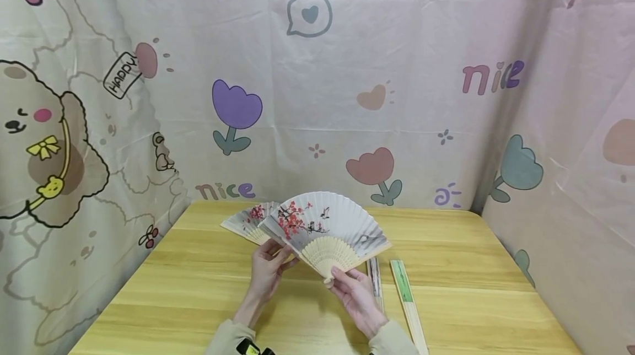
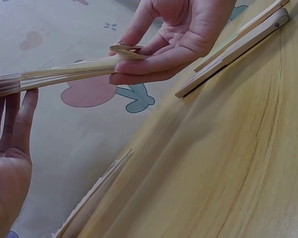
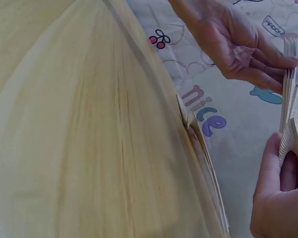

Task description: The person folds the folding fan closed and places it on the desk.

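Note:
A spread folding fan, white with red blossoms, birds and pale wooden ribs, is held up above the table. My right hand grips it near the pivot, thumb on the ribs. At the fan's left edge my left hand pinches the ribs, which lie bunched between thumb and fingers in the left wrist view. In the right wrist view the ribs run between both hands. Behind lies another spread fan with dark red blossoms, partly hidden by the held one.
Two folded fans lie on the wooden table at the right: a greyish one partly behind my right hand, and one with a green panel. A printed cloth hangs behind the table and along both sides.

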{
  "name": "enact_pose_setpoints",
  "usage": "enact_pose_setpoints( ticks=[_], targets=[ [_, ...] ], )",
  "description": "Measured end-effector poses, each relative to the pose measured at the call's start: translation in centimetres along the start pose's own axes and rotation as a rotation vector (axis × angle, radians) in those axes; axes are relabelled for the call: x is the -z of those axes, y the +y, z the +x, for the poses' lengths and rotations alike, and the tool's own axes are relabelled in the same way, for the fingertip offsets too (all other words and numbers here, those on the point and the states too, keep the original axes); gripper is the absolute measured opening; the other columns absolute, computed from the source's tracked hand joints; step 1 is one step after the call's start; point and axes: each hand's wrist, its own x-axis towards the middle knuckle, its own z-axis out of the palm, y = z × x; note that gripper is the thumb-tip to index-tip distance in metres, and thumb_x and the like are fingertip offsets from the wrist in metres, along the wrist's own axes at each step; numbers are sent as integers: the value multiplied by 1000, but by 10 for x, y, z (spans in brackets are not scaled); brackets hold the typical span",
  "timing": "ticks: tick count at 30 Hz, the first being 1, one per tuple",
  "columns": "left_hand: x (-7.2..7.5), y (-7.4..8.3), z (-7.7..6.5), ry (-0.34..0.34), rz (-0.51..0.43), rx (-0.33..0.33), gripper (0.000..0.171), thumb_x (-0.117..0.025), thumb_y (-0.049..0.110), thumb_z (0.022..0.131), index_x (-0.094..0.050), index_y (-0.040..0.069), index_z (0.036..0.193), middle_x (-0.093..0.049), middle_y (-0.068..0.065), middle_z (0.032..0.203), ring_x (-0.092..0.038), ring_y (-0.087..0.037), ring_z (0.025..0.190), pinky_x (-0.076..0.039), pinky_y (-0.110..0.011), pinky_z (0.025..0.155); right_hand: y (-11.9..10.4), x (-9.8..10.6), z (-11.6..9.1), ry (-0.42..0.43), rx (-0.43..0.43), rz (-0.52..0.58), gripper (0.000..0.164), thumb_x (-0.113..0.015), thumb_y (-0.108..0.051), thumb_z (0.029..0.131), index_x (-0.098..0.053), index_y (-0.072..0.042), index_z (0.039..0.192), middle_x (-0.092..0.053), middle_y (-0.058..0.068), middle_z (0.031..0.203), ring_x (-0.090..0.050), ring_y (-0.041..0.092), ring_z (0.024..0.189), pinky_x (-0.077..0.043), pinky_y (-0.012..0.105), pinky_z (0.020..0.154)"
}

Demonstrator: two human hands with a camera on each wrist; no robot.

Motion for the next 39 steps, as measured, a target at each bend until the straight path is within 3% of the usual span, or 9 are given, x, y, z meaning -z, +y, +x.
enact_pose_setpoints(
  ticks=[7,17,26,39],
  targets=[
    [1,0,-1,-51,11,-23,38,-54,-13,96,-73,16,112,-75,2,105,-75,-10,95,-67,-35,81,2,3,-2,21,-6,-129,11,-66,-16,97,-66,-9,107,-77,0,92,-74,11,85,-66,26,86],
    [7,5,-2,-109,36,-34,36,-52,-9,99,-73,14,115,-74,4,108,-73,-9,98,-66,-33,83,-4,7,-1,143,28,-185,8,-66,-18,97,-69,-11,98,-76,1,81,-74,12,75,-68,30,80],
    [10,5,-2,-128,34,-26,37,-49,-9,100,-72,14,118,-73,3,110,-72,-10,100,-66,-32,84,-6,10,-2,121,35,-179,9,-64,-15,97,-70,-9,100,-79,7,90,-76,14,80,-68,29,82],
    [7,6,-2,-158,67,6,39,-48,-8,101,-69,18,122,-71,5,116,-73,-11,103,-65,-35,87,-7,10,-2,106,34,-168,11,-63,-11,97,-67,-4,105,-78,6,90,-76,13,79,-68,27,82]
  ],
)
